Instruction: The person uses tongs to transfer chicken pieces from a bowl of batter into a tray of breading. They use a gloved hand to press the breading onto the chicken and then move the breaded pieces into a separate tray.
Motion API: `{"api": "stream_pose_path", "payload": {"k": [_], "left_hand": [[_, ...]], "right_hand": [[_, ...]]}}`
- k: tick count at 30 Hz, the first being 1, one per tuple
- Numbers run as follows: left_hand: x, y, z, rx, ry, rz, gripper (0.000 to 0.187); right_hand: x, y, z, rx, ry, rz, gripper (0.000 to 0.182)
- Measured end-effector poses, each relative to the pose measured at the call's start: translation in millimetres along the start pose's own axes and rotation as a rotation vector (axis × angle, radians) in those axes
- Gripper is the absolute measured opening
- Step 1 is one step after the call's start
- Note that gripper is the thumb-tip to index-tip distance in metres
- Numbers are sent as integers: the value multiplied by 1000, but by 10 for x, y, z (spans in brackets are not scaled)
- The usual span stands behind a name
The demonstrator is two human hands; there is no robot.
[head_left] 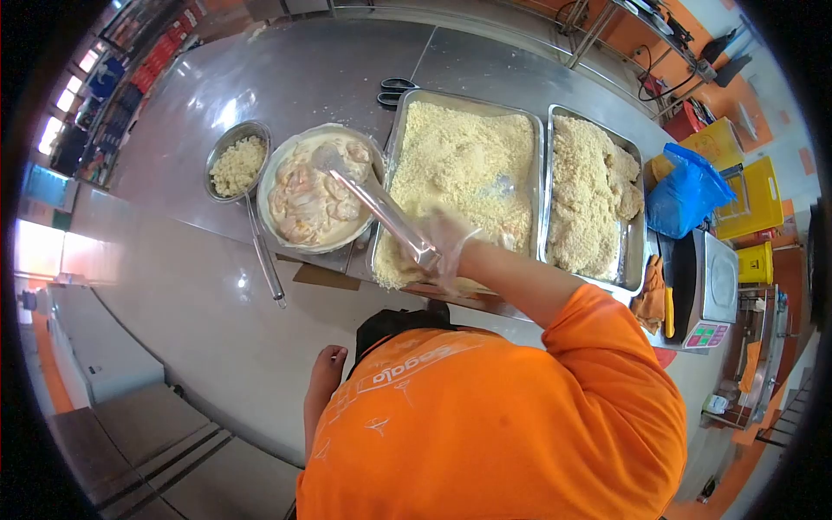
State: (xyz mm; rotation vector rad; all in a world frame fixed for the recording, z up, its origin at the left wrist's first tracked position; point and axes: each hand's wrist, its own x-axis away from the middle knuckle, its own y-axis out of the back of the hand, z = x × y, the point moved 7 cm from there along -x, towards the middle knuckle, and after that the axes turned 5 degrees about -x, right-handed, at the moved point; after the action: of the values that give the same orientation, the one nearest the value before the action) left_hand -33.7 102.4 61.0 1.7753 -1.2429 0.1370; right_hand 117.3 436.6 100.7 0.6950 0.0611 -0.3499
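Note:
My right hand (451, 243), in a clear plastic glove and somewhat blurred, is over the near part of a metal tray (539, 182) of pale crumbs (468, 156). It is closed on the handle end of metal tongs (381, 208). The tongs reach left across the rim of a bowl (267, 208), their tips at the raw chicken pieces (303, 195) in creamy batter. My left hand (328, 362) hangs low beside my body, away from the table, fingers loosely bent and nothing seen in them.
A second metal tray (640, 234) holds crumb-coated pieces (585, 195). Left of the bowl lies a long-handled strainer (269, 260) with crumbs. Black-handled scissors (397, 91) lie behind the trays. At right are a blue bag (689, 195), a scale (718, 277) and orange gloves (650, 299).

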Motion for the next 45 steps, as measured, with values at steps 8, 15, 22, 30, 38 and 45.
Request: {"api": "stream_pose_path", "payload": {"k": [8,15,22,30,38,45], "left_hand": [[87,80,165,33,71,-52,28],[-73,32,179,14,26,2,29],[-213,96,83,-17,-56,51,29],[-178,134,243,-65,7,49,29],[-188,167,196,-11,34,72,29],[-210,218,180,-41,-49,41,29]], "right_hand": [[416,1321,1311,787,-317,320,50],[670,795,1124,916,-101,369,49],[374,930,921,1121,-201,258,57],[916,1004,1051,609,-458,225,33],[607,395,1172,701,-349,358,39],[236,254,1023,382,-416,133,62]]}}
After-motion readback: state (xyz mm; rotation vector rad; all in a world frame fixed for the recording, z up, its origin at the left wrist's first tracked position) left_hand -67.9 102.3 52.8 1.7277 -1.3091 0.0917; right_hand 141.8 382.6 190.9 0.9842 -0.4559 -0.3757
